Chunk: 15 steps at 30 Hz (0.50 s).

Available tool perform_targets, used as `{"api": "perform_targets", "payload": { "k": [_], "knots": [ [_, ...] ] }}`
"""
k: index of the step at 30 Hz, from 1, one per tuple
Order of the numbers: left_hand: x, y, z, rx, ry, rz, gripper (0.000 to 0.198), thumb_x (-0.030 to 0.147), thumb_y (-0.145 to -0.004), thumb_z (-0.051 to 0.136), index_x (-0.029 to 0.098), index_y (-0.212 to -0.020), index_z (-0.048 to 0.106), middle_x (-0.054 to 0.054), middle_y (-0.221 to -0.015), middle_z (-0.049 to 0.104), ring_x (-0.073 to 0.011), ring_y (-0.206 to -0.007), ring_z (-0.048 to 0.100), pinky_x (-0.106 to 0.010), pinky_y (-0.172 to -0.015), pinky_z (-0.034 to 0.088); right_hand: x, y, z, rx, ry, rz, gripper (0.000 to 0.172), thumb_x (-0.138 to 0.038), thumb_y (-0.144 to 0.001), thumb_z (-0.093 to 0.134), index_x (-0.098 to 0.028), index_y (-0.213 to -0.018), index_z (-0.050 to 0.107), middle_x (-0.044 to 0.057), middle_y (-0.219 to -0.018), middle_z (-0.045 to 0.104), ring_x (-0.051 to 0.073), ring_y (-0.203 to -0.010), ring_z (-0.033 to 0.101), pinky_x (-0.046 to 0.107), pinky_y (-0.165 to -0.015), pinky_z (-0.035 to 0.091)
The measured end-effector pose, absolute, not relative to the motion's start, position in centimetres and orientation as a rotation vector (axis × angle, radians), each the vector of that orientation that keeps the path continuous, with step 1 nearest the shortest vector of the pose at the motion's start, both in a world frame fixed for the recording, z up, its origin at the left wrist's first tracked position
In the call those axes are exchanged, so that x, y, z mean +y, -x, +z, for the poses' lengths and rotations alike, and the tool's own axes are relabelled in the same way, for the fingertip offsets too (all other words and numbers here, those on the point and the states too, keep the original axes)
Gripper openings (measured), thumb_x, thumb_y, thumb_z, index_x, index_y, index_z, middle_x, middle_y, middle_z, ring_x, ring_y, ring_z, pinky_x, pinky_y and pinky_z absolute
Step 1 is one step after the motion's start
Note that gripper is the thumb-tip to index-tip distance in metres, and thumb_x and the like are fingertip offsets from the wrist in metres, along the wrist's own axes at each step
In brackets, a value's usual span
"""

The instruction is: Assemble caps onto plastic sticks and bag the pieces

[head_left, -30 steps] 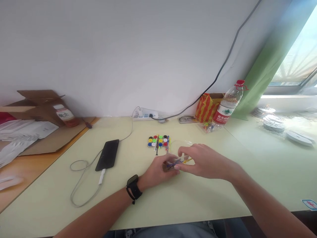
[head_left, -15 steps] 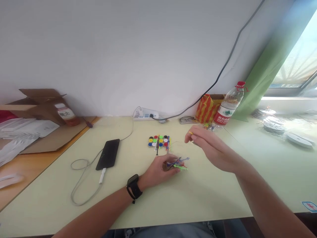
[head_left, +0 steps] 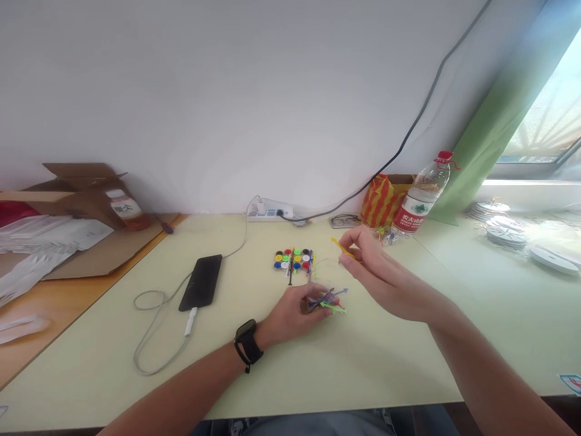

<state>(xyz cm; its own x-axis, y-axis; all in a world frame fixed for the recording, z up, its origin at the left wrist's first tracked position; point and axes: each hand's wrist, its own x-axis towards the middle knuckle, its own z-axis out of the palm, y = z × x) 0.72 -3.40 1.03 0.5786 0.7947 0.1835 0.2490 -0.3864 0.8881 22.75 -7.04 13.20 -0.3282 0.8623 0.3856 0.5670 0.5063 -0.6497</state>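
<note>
My left hand (head_left: 290, 312) rests on the table with its fingers curled around a bunch of small plastic arrows (head_left: 334, 307), blue, green, red and dark. Their tips stick out past the thumb and fingers. Raised to the right of it, my right hand (head_left: 384, 272) pinches a yellow plastic arrow (head_left: 336, 243), which points up and to the left. Behind my left hand, small round discs (head_left: 297, 266) in several colours lie in rows. More thin arrows, among them a black arrow (head_left: 291, 275), lie across these discs.
On the left are a black phone (head_left: 200, 283) on a cable, an open cardboard box (head_left: 82, 188) and a drink bottle (head_left: 129, 210). A power strip (head_left: 267, 212) lies against the wall. Back right stand a striped bag (head_left: 381, 200), a large water bottle (head_left: 420, 200) and white disc stacks (head_left: 506, 232).
My right fingers have turned the yellow arrow, so more of it shows, tilted up to the left. The left hand keeps its place around the bunch. The view has shifted slightly.
</note>
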Motion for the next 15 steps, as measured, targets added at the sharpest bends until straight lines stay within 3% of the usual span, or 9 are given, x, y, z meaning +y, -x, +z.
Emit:
{"api": "perform_targets", "payload": {
  "k": [7,15],
  "knots": [
    [-3.5,-0.8,1.2,0.810,-1.910,0.783,0.036,0.039,-0.090,0.073,0.020,-0.120,0.069,-0.010,-0.116,0.078,-0.0237,-0.102,0.072,-0.034,-0.085,0.058,-6.5,-23.5,14.6,-2.286,1.148,0.426,0.020,-0.035,-0.103,0.052,-0.025,-0.097,0.068,0.005,-0.092,0.067,0.019,-0.080,0.061,0.031,-0.066,0.049],
    [-3.6,-0.8,1.2,0.801,-1.906,0.799,0.033,0.038,-0.090,0.073,0.021,-0.118,0.071,-0.010,-0.114,0.078,-0.0249,-0.104,0.072,-0.034,-0.086,0.058,-5.1,-22.5,14.8,-2.423,1.149,0.336,0.034,-0.026,-0.102,0.049,-0.022,-0.071,0.062,0.003,-0.074,0.063,0.018,-0.068,0.058,0.031,-0.061,0.041]
  ]
}}
